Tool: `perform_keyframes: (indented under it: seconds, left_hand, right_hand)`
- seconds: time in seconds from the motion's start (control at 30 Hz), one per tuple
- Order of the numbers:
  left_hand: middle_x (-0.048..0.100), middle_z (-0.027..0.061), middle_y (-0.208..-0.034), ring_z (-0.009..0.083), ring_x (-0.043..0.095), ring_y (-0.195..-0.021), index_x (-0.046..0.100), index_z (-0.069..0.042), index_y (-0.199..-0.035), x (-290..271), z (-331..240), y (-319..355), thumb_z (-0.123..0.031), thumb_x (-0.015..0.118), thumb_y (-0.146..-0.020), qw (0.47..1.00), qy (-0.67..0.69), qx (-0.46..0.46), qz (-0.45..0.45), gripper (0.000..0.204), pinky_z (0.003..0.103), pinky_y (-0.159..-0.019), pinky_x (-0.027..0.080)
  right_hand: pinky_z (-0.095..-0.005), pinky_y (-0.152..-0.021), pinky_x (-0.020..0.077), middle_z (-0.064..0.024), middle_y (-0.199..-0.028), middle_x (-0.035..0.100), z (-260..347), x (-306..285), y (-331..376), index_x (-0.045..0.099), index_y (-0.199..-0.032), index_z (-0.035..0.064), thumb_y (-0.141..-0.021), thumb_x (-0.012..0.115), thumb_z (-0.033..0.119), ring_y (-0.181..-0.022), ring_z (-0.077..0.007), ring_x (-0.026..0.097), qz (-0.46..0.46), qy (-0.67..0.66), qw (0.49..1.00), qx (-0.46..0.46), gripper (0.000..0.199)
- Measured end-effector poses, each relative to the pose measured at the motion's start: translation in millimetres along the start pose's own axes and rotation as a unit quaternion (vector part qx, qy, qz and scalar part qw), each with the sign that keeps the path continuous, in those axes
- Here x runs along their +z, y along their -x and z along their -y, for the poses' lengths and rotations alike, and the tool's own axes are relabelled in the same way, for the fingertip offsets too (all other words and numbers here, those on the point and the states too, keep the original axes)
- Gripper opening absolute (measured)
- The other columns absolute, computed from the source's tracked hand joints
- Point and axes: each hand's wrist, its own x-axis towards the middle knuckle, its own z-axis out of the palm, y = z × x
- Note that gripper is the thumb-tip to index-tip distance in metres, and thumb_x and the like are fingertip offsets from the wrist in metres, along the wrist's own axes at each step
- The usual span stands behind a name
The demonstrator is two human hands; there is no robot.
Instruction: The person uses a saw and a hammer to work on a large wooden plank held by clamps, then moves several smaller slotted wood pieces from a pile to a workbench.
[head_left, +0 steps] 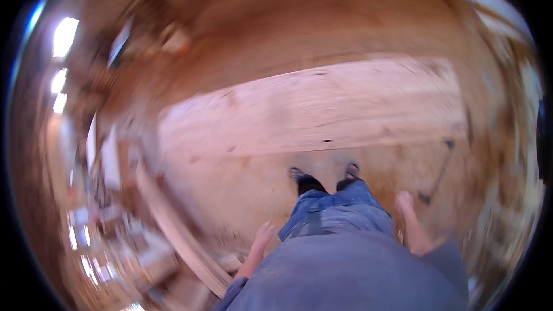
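Note:
My left hand [265, 231] hangs low beside my left thigh, with nothing visible in it. On the other side, my right hand [405, 200] hangs off my right hip, and it also shows no object. Motion smears the fingers of both hands. Ahead of my feet a long, pale wooden panel [322, 109] with dark knots lies flat across the floor, apart from both hands. Nearest to my right hand is a thin, dark rod-like thing [441, 171] with thicker ends, on the floor.
Brown, dusty floor [242, 196] surrounds the panel. To the left runs a long wooden beam [173, 224], beside blurred clutter [138, 247]. An orange and white thing [175, 39] lies at the far left. More stacked material [495, 11] lines the right side.

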Motion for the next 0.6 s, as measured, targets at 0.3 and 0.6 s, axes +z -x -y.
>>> perform_keyframes:
  seconds: [0.3, 0.6]
  left_hand:
    - [0.069, 0.0188, -0.102, 0.0275, 0.065, -0.096, 0.048, 0.007, -0.140, 55, -168, 35, -0.029, 0.055, -0.091, 0.901, 0.390, -0.058, -0.183, 0.061, 0.037, -0.088, 0.050]
    - [0.068, 0.0138, -0.092, 0.0175, 0.062, -0.075, 0.047, 0.007, -0.140, 235, -78, 92, -0.026, 0.056, -0.089, 0.721, 0.608, -0.209, -0.258, 0.061, 0.032, -0.065, 0.051]
  right_hand:
    - [-0.0368, -0.055, 0.0508, -0.0095, -0.070, 0.064, -83, -90, -17, 0.069, -0.084, 0.0031, -0.082, 0.060, 0.014, -0.065, -0.0233, 0.063, -0.177, -0.515, 0.839, -0.007, 0.014]
    - [-0.0311, -0.058, 0.0509, -0.0145, -0.087, 0.068, -36, -264, 34, 0.059, -0.117, -0.0025, -0.084, 0.062, 0.010, -0.072, -0.0186, 0.065, -0.104, -0.674, 0.731, 0.018, 0.035]
